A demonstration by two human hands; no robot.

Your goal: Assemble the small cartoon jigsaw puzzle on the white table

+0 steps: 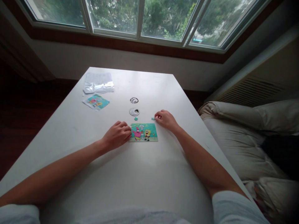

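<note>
A small jigsaw puzzle [144, 133] with a cartoon picture on teal lies flat on the white table. At its left edge rests my left hand [119, 133], fingers curled and closed against the border. My right hand [165, 119] is just past the puzzle's upper right corner, with thumb and fingertips pinched on a small teal puzzle piece [153, 118]. Another loose teal puzzle piece [136, 119] lies just above the puzzle's top edge. The undersides of the left fingers are hidden.
Two round metallic discs [134, 111] lie in a line beyond the puzzle. Toward the far left are a picture card [96, 102] with a similar cartoon and a clear plastic packet [98, 82]. A beige padded seat [233, 146] stands right of the table [121, 193]; a window is ahead.
</note>
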